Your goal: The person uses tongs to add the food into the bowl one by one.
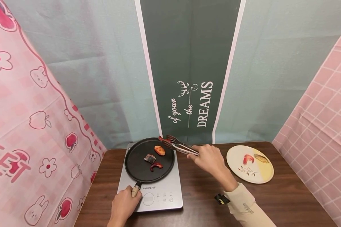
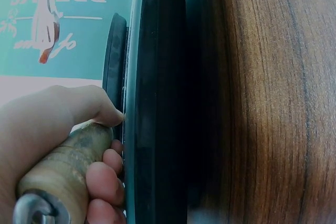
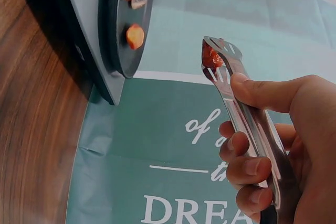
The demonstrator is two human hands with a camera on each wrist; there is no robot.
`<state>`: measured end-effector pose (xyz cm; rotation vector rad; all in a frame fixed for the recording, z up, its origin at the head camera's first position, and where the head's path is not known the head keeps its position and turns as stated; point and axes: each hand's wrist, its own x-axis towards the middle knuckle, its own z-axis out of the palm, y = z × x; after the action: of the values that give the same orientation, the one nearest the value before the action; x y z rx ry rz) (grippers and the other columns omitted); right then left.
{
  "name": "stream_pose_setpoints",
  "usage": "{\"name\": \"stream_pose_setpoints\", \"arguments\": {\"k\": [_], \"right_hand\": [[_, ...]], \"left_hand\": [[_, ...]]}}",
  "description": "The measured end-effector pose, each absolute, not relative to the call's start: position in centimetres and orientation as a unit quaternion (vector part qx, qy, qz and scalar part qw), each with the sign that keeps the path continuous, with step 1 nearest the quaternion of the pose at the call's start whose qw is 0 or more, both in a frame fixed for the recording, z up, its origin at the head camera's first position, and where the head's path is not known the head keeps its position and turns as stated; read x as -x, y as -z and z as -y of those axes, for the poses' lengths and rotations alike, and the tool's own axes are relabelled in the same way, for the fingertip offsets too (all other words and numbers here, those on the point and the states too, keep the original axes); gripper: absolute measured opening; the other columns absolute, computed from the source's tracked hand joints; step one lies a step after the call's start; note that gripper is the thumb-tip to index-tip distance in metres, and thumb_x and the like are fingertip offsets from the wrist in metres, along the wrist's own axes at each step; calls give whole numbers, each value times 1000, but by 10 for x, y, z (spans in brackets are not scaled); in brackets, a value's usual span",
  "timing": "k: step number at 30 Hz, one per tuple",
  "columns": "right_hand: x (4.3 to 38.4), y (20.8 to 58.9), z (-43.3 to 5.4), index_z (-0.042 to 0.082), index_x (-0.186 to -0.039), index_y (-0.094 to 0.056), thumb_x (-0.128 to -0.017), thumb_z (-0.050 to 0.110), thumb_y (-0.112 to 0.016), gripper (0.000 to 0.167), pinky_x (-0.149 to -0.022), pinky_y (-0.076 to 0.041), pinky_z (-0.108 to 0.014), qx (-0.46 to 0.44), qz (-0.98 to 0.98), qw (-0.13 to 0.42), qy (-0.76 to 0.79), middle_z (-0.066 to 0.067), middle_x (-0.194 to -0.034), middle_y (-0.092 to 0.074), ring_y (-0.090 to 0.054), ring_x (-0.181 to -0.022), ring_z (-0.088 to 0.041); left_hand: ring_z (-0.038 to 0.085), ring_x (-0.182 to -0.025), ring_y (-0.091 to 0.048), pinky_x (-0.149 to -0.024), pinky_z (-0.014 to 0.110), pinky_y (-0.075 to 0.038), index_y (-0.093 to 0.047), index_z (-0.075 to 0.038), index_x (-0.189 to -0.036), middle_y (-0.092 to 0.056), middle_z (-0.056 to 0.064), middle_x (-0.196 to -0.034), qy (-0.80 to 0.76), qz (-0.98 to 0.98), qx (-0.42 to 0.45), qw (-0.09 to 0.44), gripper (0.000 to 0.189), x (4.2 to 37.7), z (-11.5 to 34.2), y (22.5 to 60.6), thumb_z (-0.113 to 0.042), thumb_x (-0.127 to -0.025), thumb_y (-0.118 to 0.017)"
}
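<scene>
My left hand (image 1: pixel 124 201) grips the wooden handle (image 2: pixel 63 171) of a flat black frying pan (image 1: pixel 136 157). In the pan lie an orange oval food piece (image 1: pixel 159 150), a grey-silver piece like fish (image 1: pixel 150 158) and a curled dark red piece (image 1: pixel 157 165). My right hand (image 1: pixel 210 159) holds metal tongs (image 3: pixel 257 129), fingers and thumb wrapped round both arms. Between the slotted tips is a glossy red food piece (image 3: pixel 212 56), raised above the pan's right rear edge in the head view.
Beneath the pan is a silver induction cooker (image 1: pixel 173 201) on the brown wooden table (image 1: pixel 199 195). A plate (image 1: pixel 236 157) to the right carries a shrimp (image 1: pixel 248 159) and a yellow-brown piece (image 1: pixel 261 158). A printed cloth (image 1: pixel 193 47) hangs behind the table.
</scene>
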<state>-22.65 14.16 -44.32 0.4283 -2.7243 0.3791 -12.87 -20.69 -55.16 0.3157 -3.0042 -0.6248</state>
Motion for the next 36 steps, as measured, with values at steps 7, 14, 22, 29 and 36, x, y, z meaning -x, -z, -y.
{"name": "stream_pose_setpoints", "arguments": {"k": [7, 14, 22, 29, 36], "right_hand": [[227, 446, -134, 26, -111, -82, -83, 50, -85, 37, -53, -47, -47, -154, 962, 177, -138, -6, -73, -73, -68, -62, -34], [225, 447, -127, 26, -105, -82, -82, 48, -86, 32, -55, -48, -49, -163, 959, 181, -143, -4, -73, -72, -68, -63, -34], [224, 450, -116, 25, -103, -81, -84, 48, -85, 30, -52, -44, -44, -176, 959, 170, -142, 1, -62, -63, -60, -57, -26], [221, 454, -106, 23, -105, -82, -85, 48, -84, 33, -51, -42, -42, -189, 957, 165, -146, 4, -59, -60, -55, -54, -20], [218, 459, -96, 23, -98, -80, -85, 47, -84, 28, -50, -38, -38, -204, 954, 154, -154, 10, -55, -49, -47, -52, -14]], "left_hand": [[34, -63, -65, -57, 52, -48, -65, -7, -81, -62, 11, -66, 203, 973, -102, 29, 30, 127, 207, 549, -36, -85, -73], [36, -63, -66, -57, 53, -48, -63, -8, -79, -62, 12, -66, 205, 973, -97, 36, 29, 128, 207, 549, -35, -85, -73], [34, -62, -65, -57, 52, -48, -64, -8, -80, -61, 10, -65, 203, 973, -100, 33, 29, 128, 207, 549, -36, -85, -73], [35, -63, -65, -58, 53, -48, -65, -7, -81, -62, 12, -67, 200, 974, -99, 34, 30, 128, 207, 549, -36, -85, -73], [36, -63, -66, -57, 53, -48, -64, -8, -80, -62, 12, -66, 202, 974, -99, 34, 30, 128, 207, 550, -36, -85, -73]]}}
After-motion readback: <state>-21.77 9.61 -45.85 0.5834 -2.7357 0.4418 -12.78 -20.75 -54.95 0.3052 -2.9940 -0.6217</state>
